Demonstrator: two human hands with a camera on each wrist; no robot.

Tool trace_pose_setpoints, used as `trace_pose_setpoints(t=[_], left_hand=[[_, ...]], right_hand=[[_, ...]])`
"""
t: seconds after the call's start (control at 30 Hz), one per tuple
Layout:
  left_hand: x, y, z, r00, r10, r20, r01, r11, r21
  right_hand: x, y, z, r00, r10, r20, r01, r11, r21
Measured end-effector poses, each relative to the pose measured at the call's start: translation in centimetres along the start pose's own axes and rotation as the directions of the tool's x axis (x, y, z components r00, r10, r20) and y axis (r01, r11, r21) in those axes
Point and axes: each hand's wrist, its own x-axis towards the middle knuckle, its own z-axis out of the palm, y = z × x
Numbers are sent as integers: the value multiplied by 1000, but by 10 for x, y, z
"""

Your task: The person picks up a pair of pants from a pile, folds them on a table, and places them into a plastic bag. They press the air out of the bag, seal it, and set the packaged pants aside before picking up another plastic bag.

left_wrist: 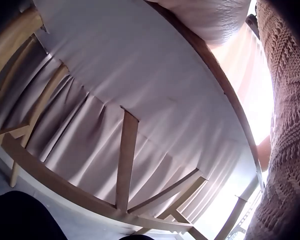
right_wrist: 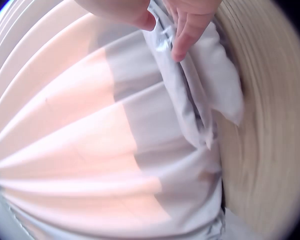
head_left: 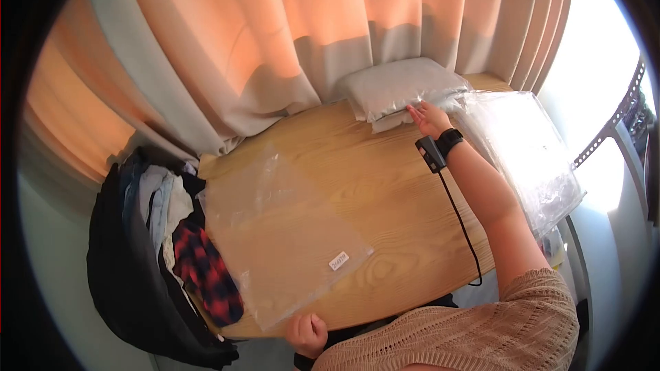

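At the back of the table, a stack of grey plastic-wrapped packages [head_left: 405, 86] lies against the curtain. My right hand [head_left: 432, 121] is at its front edge, fingers extended; in the right wrist view the thumb and fingers of this hand [right_wrist: 190, 20] are spread over the package edge [right_wrist: 177, 85]. My left hand [head_left: 306, 334] rests at the near table edge with curled fingers, holding nothing visible. Beside it a flat transparent bag [head_left: 275, 233] with a white label [head_left: 339, 261] lies on the wood. In the left wrist view, only part of this hand [left_wrist: 210, 17] shows above the table edge.
A black bag [head_left: 113, 261] of clothes, with a red-and-black checked piece [head_left: 206, 275], stands at the left. Clear plastic bags [head_left: 522, 144] lie at the table's right side. A black cable [head_left: 457, 216] hangs from the right wrist. Wooden legs [left_wrist: 126, 160] show beneath the table.
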Motion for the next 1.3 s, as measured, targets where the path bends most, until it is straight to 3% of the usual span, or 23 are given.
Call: trace_pose_setpoints(t=[0.13,0.2,0.23,0.3,0.37,0.47,0.67,0.73,0.77,0.83,0.87,0.93,1.0,1.07,1.13,1.2,1.3], left_hand=[[12,10,-6,997,-27,-73,30,998,52],[22,17,-9,999,-37,-37,42,986,161],[29,21,-12,997,-80,8,77,981,180],[33,21,-15,988,-144,55,129,968,217],[27,13,-8,973,-136,188,111,984,140],[26,13,-10,973,-106,205,71,982,173],[25,15,-12,979,-27,202,4,994,113],[24,14,-14,978,1,207,-18,996,82],[24,14,-16,987,-10,159,-5,996,92],[27,18,-14,993,22,117,-29,998,57],[25,19,-14,997,-5,76,-2,995,97],[21,15,-11,999,7,43,-11,995,94],[16,7,-6,1000,14,18,-16,994,112],[16,11,-7,999,12,35,-15,995,95],[18,14,-8,998,-5,57,0,995,96],[18,15,-7,998,-19,61,14,997,79],[19,17,-7,998,-25,63,21,998,64]], right_hand=[[-70,40,-2,980,120,156,-93,982,-167],[-117,64,-7,865,420,273,-288,862,-416],[-143,72,-7,848,456,270,-316,844,-433],[-192,82,-3,804,529,272,-185,657,-731],[-228,88,3,807,537,247,-164,605,-779],[-249,97,-2,814,537,219,-161,573,-804],[-268,107,-4,700,669,252,-50,397,-916],[-284,102,-2,793,462,398,255,341,-905],[-290,94,0,810,439,390,252,340,-906],[-297,65,-1,761,194,619,468,497,-731],[-297,43,-4,785,152,600,471,482,-738],[-298,-9,-9,625,47,779,733,311,-606],[-311,-66,-17,624,-19,781,777,128,-617],[-312,-125,-37,599,-144,787,800,89,-593],[-331,-184,-52,741,-229,631,672,244,-700],[-326,-234,-87,695,-422,582,666,72,-743],[-306,-296,-149,809,-437,392,494,145,-857]])
